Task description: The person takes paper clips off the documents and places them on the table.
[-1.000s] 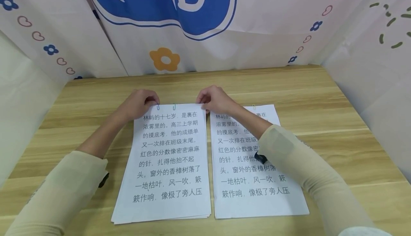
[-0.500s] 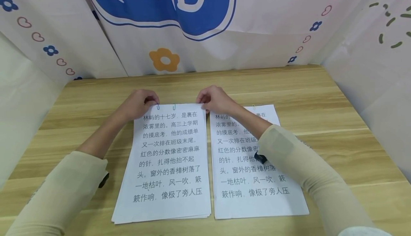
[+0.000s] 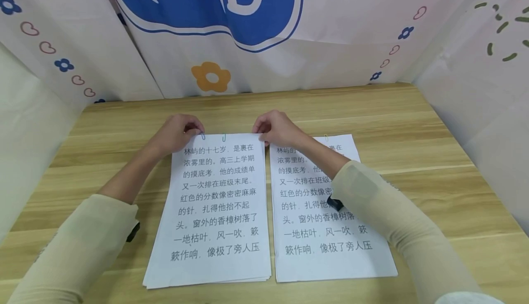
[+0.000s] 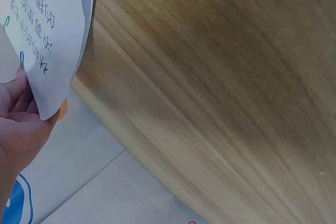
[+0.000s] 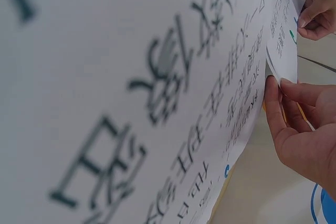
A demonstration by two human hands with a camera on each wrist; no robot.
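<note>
In the head view my left hand (image 3: 179, 134) grips the top left of the left stack of printed sheets (image 3: 219, 269). Its fingertips are right at a blue paper clip (image 3: 203, 136) on the top edge; a green paper clip (image 3: 224, 137) sits a little to the right. My right hand (image 3: 281, 129) pinches the same stack's top right corner between thumb and fingers. In the left wrist view, the fingers of the left hand (image 4: 21, 114) are curled around the corner of the sheets. The right wrist view shows the right hand (image 5: 304, 124) at the other corner.
A second stack of printed sheets (image 3: 330, 267) lies close on the right, partly hidden under my right forearm, with a yellow paper clip (image 3: 326, 137) on its top edge. Both lie on the wooden table (image 3: 434, 203). A printed cloth (image 3: 339, 56) hangs behind the table.
The blue paper clip has shifted very slightly upward with the left fingertips. My right hand and both stacks have stayed in place.
</note>
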